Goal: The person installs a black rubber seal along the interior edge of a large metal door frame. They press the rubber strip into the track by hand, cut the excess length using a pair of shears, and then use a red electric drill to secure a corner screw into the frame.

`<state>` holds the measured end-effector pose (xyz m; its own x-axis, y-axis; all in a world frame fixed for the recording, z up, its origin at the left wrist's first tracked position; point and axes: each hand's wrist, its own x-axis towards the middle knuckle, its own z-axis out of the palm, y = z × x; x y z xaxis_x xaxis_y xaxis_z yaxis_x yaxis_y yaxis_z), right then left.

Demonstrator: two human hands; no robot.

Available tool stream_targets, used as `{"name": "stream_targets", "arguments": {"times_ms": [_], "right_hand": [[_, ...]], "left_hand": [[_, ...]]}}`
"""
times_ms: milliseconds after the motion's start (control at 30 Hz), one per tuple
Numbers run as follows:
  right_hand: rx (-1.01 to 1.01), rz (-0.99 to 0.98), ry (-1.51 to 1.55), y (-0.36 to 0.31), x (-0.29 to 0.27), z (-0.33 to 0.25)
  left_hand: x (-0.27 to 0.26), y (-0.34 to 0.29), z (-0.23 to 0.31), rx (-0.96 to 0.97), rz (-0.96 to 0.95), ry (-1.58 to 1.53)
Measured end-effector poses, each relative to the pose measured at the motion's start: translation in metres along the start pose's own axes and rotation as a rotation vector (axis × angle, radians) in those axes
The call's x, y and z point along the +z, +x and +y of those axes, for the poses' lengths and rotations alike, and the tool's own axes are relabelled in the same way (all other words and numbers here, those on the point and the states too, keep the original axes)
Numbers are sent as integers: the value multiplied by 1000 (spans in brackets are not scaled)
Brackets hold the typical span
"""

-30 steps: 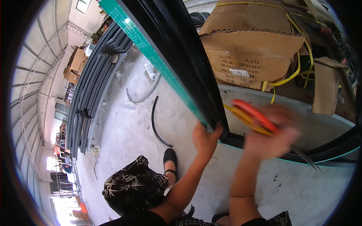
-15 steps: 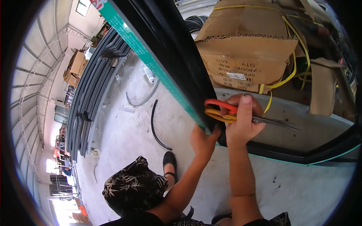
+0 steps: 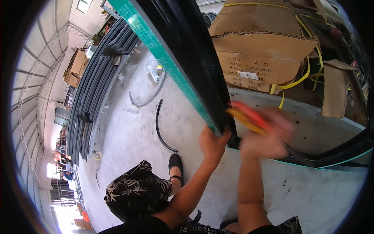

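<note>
A long black frame bar (image 3: pixel 189 50) with green film (image 3: pixel 150 43) along one side runs down from the upper left to a corner. My left hand (image 3: pixel 213 142) is closed round the bar just above that corner, thumb on its black face. In my right hand (image 3: pixel 269 134), blurred by motion, is a pair of scissors (image 3: pixel 249 117) with red and yellow handles. The handle loops point at the bar's right side, close to it; I cannot tell whether they touch. The blades trail off to the lower right and are smeared.
A torn cardboard box (image 3: pixel 261 58) with yellow strapping stands behind the frame. Bent dark profiles (image 3: pixel 97 82) are stacked at the left. On the floor lie a black curved strip (image 3: pixel 159 124), a grey curved strip (image 3: pixel 150 99) and a white tube (image 3: pixel 153 74).
My right hand has moved right and slightly down, turning the scissors so their handles tilt toward the bar. The bar has shifted a little right in view; my left hand keeps its hold.
</note>
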<state>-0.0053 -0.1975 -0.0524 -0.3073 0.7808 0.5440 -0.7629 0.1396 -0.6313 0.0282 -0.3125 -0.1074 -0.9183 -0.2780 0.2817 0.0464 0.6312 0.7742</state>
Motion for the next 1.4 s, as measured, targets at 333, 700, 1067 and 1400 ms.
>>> {"name": "stream_targets", "arguments": {"times_ms": [333, 700, 1067, 1400], "right_hand": [[138, 106, -210, -29, 19, 6], [347, -107, -30, -9, 34, -29], [505, -145, -48, -14, 29, -25], [626, 8, 99, -2, 37, -37]], "left_hand": [[-1, -3, -2, 21, 31, 19], [-6, -1, -1, -21, 46, 39], [-1, -1, -6, 2, 41, -12], [-2, -2, -3, -2, 36, 16]]}}
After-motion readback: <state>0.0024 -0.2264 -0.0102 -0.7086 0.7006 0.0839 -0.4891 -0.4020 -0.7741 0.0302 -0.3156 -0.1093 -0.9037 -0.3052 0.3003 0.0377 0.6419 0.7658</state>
